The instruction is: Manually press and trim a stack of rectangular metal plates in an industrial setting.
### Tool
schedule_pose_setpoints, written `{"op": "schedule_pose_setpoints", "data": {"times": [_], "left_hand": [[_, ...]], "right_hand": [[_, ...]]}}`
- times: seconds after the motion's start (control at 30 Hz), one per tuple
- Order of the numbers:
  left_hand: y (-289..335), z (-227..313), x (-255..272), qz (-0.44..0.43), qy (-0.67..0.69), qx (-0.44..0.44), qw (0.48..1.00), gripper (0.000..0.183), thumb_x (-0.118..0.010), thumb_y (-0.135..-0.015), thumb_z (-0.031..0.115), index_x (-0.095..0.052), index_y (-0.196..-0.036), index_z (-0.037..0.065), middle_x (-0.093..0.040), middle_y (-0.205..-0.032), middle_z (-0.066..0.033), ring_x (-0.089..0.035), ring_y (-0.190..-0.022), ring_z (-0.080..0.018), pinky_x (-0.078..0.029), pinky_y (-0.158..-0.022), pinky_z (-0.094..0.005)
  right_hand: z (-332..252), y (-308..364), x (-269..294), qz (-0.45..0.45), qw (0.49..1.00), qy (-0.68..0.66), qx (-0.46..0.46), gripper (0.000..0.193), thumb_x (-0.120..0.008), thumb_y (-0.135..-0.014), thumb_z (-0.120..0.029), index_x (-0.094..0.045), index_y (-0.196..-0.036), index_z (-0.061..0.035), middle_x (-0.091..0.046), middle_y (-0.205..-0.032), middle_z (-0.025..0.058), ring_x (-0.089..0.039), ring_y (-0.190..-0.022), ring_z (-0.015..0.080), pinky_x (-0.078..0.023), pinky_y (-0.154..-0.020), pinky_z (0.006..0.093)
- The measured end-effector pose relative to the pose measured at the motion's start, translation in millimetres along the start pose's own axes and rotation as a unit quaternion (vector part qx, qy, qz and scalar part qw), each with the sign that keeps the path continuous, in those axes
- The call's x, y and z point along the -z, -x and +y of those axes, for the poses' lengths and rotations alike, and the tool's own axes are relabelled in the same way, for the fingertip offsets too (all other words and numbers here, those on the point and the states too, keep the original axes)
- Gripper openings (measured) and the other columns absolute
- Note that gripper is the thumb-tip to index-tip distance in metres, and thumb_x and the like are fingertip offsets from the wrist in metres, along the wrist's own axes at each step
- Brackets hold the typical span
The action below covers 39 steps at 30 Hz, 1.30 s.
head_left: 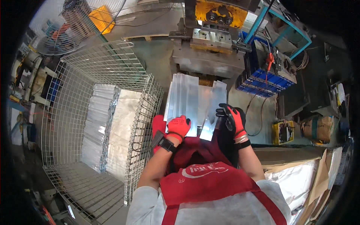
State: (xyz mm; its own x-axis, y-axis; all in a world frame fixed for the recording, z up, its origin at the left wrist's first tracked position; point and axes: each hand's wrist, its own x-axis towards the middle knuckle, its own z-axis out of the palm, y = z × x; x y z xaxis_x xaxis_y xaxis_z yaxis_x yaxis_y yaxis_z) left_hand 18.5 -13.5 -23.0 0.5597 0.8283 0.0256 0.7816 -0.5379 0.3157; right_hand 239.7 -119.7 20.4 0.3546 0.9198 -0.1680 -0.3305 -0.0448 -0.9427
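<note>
In front of my lap lies a stack of long, shiny metal strips. My left hand, in a red glove with black on its fingers, is closed at the near edge of that stack; whatever is inside its fingers is hidden. To the right, a loose metal strip lies at a slant, its near end jutting toward me. My right hand, in a black and red glove, has its bent fingers on this strip's right edge.
On my left stands a wire cage with stacked metal strips inside. A press is straight ahead. Blue crates stand at the right, a yellow crate nearer, and an open cardboard box at lower right.
</note>
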Motion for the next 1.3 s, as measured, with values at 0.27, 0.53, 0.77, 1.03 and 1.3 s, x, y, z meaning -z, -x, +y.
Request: {"op": "schedule_pose_setpoints", "data": {"times": [0.27, 0.53, 0.77, 1.03, 1.3], "left_hand": [[7.3, 82.3, -31.3, -0.150, -0.092, -0.150, 0.973, 0.098, -0.059, -0.066, 0.058, -0.023, -0.126, -0.011, -0.058, -0.086, -0.0170, -0.059, -0.076, -0.0275, -0.047, -0.062, -0.0386], [2.6, 96.8, -45.5, -0.169, -0.128, -0.120, 0.970, 0.085, -0.060, -0.070, 0.026, -0.013, -0.128, -0.015, -0.058, -0.089, -0.0192, -0.060, -0.070, -0.0224, -0.046, -0.058, -0.0310], [-7.4, 86.8, -27.2, -0.174, 0.174, -0.078, 0.966, 0.051, -0.057, -0.069, 0.024, -0.039, -0.111, 0.001, -0.060, -0.085, -0.0185, -0.059, -0.078, -0.0354, -0.045, -0.066, -0.0439], [-13.2, 70.4, 21.4, -0.247, 0.805, 0.035, 0.538, 0.035, -0.053, -0.078, -0.006, -0.047, -0.111, 0.003, -0.055, -0.085, -0.0024, -0.055, -0.078, -0.0082, -0.047, -0.069, -0.0234], [-35.4, 64.5, 74.6, -0.242, 0.770, 0.048, 0.588, 0.029, -0.049, -0.086, 0.014, -0.045, -0.114, 0.005, -0.056, -0.097, -0.0062, -0.061, -0.069, -0.0164, -0.049, -0.058, -0.0265]], "right_hand": [[-9.3, 1.0, 2.1, 0.045, 0.997, -0.048, 0.034, 0.034, -0.047, -0.088, -0.023, -0.053, -0.106, 0.0046, -0.061, -0.092, 0.0171, -0.060, -0.080, 0.0239, -0.047, -0.074, 0.0326], [-6.8, 6.9, 15.9, 0.089, 0.995, -0.003, 0.041, 0.032, -0.049, -0.086, -0.022, -0.056, -0.103, 0.0050, -0.062, -0.087, 0.0161, -0.061, -0.077, 0.0230, -0.048, -0.072, 0.0313], [-8.7, 5.7, 10.9, 0.063, 0.996, 0.046, 0.053, 0.030, -0.040, -0.088, -0.019, -0.053, -0.106, 0.0011, -0.061, -0.090, 0.0110, -0.060, -0.083, 0.0183, -0.047, -0.074, 0.0291], [-1.6, -5.7, 18.6, 0.095, 0.966, 0.175, 0.164, 0.034, -0.047, -0.086, -0.019, -0.049, -0.114, 0.0012, -0.052, -0.113, 0.0103, -0.050, -0.102, 0.0155, -0.039, -0.086, 0.0287], [-53.7, -84.5, -32.2, 0.073, 0.988, 0.042, 0.130, 0.020, -0.059, -0.082, -0.028, -0.059, -0.086, -0.0086, -0.048, -0.067, -0.0066, -0.042, -0.058, 0.0025, -0.034, -0.051, 0.0196]]}}
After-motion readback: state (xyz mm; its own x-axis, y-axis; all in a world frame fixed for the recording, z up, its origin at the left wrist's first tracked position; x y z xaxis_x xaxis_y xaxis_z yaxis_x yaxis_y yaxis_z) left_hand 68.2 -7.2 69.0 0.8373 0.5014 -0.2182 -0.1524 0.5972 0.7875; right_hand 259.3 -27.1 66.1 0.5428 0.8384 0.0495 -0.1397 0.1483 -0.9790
